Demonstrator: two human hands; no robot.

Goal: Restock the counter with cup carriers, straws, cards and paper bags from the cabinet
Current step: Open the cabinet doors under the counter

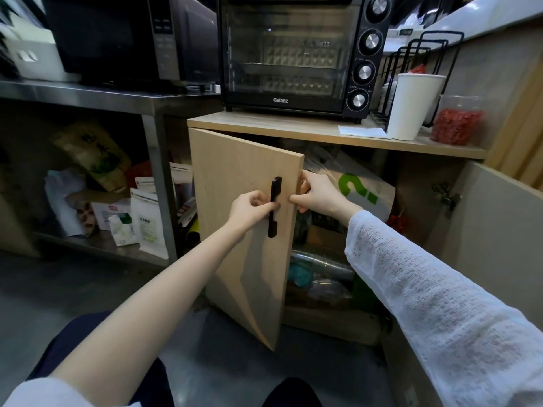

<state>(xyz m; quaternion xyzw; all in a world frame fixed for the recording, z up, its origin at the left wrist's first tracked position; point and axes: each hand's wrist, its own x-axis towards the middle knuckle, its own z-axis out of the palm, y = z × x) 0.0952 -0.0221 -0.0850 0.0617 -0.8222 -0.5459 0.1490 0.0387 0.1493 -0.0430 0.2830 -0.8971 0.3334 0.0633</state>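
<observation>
Evidently, the cabinet door is held ajar for access: its handle is gripped by the left hand, its edge by the right hand; paper bags are glimpsed inside at 2 o'clock.

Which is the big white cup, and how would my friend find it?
Look at the black Galanz oven standing on the wooden cabinet top. To its right, in front of a black wire rack, stands the white paper cup. It is tall, plain and open-topped, unlike the clear jar of red bits on its right.
</observation>
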